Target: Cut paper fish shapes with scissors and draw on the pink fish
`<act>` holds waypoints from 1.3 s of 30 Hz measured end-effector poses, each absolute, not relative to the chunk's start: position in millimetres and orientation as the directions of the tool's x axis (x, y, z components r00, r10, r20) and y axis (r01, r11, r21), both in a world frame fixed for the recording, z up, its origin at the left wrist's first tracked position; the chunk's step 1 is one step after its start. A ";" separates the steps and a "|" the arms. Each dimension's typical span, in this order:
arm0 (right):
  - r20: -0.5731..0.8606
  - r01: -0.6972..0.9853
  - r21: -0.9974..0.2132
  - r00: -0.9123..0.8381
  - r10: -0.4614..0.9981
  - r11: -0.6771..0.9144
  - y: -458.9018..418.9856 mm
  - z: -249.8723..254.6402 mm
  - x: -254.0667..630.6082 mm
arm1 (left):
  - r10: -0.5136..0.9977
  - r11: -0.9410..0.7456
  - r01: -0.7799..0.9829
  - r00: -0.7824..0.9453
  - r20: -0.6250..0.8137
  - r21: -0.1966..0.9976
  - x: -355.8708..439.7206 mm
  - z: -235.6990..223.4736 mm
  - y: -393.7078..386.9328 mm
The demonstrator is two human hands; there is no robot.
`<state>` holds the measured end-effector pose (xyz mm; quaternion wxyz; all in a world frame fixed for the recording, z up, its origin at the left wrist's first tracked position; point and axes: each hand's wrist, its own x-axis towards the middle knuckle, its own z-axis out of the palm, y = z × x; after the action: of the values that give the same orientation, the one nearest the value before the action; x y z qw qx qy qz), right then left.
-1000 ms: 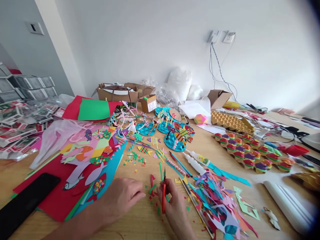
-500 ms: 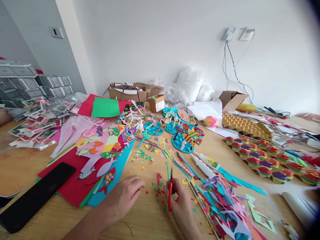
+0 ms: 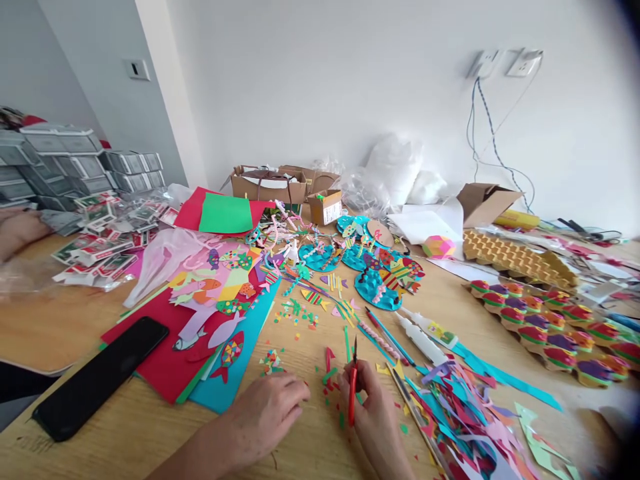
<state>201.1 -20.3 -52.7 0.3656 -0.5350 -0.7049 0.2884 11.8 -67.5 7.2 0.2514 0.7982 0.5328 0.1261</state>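
Observation:
My right hand is closed round small red-handled scissors, blades pointing away from me. My left hand rests knuckles-up on the wooden table, fingers curled down among tiny paper scraps; what its fingertips pinch, if anything, is hidden. A small multicoloured paper piece lies just beyond the left hand. A heap of coloured paper offcuts lies right of my right hand.
A black phone lies on red card at the left. Paper fish collages, blue discs, two glue bottles and egg trays with coloured cups fill the middle and right. Boxes and bags line the wall. Another person's hand shows far left.
The view has swung leftwards, so everything sits further right in the picture. Both hands stay close together on the table, the scissors still upright in my right hand.

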 end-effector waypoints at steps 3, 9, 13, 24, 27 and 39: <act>0.205 0.539 -0.803 -0.152 0.967 0.255 -21.6 -52.5 201.4 | 0.896 -0.336 0.783 0.437 -0.078 0.524 15.9 11.1 -68.7; 0.213 0.504 -0.823 -0.153 0.965 0.261 -22.6 -51.4 201.9 | 0.864 -0.391 0.741 0.500 -0.061 0.546 20.7 26.9 -69.4; 0.234 0.518 -0.811 -0.138 0.962 0.272 -20.8 -54.0 202.2 | 0.831 -0.425 0.695 0.553 -0.054 0.581 29.9 46.7 -71.1; 0.281 0.499 -0.823 -0.056 0.958 0.271 -22.8 -45.5 198.8 | 0.771 -0.566 0.710 0.635 -0.036 0.419 31.9 51.4 -51.6; 0.298 0.491 -0.824 -0.048 0.953 0.282 -22.8 -44.7 199.0 | 0.774 -0.571 0.735 0.630 -0.058 0.366 28.6 41.0 -47.6; 0.328 0.557 -0.768 -0.081 0.941 0.315 -23.1 -38.6 198.3 | 0.882 -0.427 0.809 0.471 -0.010 0.404 14.4 20.8 -12.5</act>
<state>198.3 -23.1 -38.6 0.4136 -0.5370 -0.6976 0.2323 14.4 -12.5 20.8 0.1795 0.8385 0.5042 0.1022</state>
